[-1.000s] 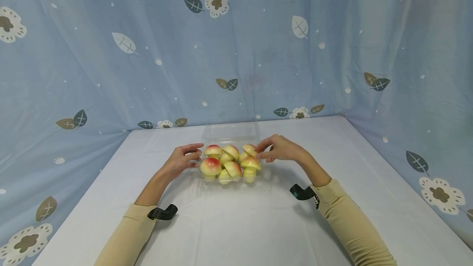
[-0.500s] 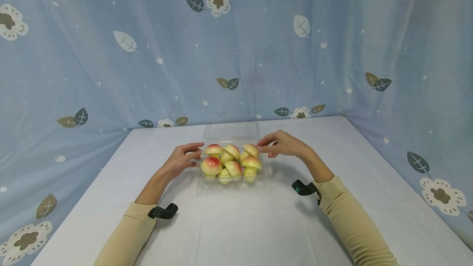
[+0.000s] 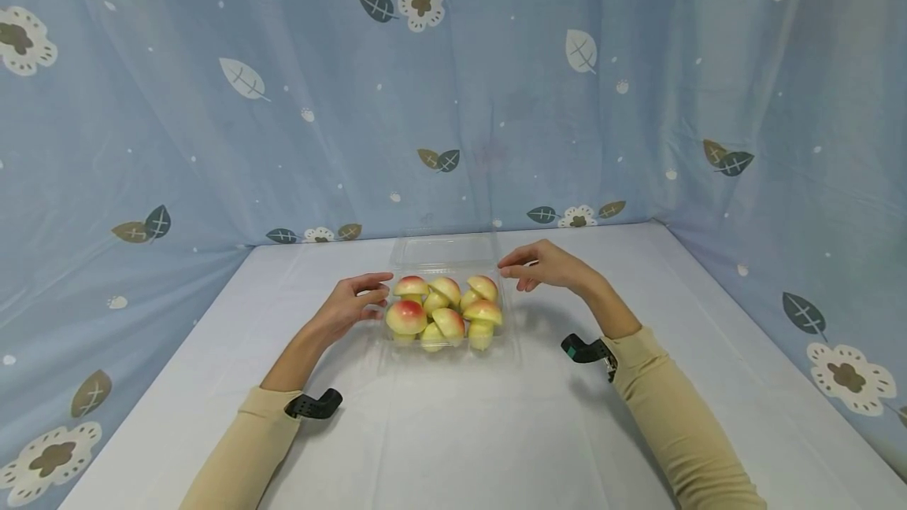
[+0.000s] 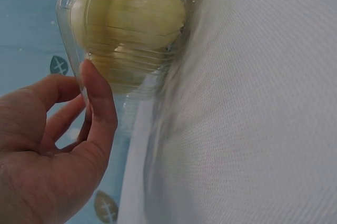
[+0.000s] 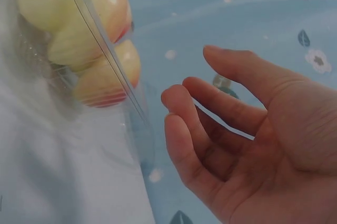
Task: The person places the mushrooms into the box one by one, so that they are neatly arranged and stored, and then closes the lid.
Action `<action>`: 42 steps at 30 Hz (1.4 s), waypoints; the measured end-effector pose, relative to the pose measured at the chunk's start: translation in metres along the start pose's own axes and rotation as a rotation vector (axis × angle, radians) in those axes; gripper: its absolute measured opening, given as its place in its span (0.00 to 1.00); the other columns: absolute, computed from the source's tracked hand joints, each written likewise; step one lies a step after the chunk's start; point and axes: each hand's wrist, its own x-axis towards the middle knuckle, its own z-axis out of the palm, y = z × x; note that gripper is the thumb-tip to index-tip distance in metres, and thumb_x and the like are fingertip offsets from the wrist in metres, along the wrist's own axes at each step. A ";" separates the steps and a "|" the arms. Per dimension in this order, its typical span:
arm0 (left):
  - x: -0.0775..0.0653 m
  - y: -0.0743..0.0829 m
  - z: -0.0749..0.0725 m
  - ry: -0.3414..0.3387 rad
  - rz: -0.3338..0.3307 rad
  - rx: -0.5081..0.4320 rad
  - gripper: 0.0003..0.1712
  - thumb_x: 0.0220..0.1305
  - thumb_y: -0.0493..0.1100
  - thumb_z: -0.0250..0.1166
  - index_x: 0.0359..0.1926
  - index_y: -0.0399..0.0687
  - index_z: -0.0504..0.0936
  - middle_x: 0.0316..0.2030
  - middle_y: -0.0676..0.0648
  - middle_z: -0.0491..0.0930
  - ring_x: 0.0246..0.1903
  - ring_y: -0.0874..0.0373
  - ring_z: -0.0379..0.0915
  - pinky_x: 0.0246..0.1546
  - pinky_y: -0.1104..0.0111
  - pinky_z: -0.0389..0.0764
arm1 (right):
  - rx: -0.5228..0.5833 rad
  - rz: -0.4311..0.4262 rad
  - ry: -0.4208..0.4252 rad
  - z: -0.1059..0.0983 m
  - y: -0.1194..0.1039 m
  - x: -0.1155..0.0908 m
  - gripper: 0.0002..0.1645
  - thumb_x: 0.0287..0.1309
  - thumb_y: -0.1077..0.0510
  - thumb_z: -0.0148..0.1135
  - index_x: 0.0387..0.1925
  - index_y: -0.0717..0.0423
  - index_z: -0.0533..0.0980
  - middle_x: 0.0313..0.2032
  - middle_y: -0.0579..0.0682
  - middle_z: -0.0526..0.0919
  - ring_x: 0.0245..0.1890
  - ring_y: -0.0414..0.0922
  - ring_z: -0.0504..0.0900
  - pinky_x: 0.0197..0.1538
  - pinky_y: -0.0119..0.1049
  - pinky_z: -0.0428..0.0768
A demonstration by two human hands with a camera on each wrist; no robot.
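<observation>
A clear plastic clamshell box (image 4: 64, 24) sits on the table holding several mushroom-shaped pieces (image 3: 407, 316), pale yellow with red-tinged caps. At the box's left side, my left hand (image 3: 346, 307) pinches the rim. The left wrist view has the thumb (image 4: 99, 98) on the near face of that rim and the other fingers behind it. My right hand (image 3: 547, 266) hovers by the back right corner of the box. Its fingers (image 5: 179, 137) are loosely bent, with a gap to the rim and nothing between them and the thumb.
Behind the box its clear lid (image 3: 445, 250) is folded back, up against the blue patterned curtain (image 3: 319, 101). A white cloth covers the table (image 3: 439, 439). Each wrist carries a black camera mount, like the left mount (image 3: 315, 404).
The right hand has drawn away from the back right mushroom, moving up and to the right. The left hand has stayed at the box's left rim.
</observation>
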 end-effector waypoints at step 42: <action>0.001 -0.002 -0.002 -0.009 0.018 -0.004 0.27 0.71 0.41 0.60 0.69 0.44 0.69 0.45 0.46 0.72 0.37 0.61 0.76 0.36 0.71 0.85 | 0.389 0.244 0.106 0.004 0.049 0.061 0.30 0.70 0.48 0.56 0.66 0.59 0.67 0.56 0.62 0.79 0.54 0.54 0.82 0.60 0.47 0.80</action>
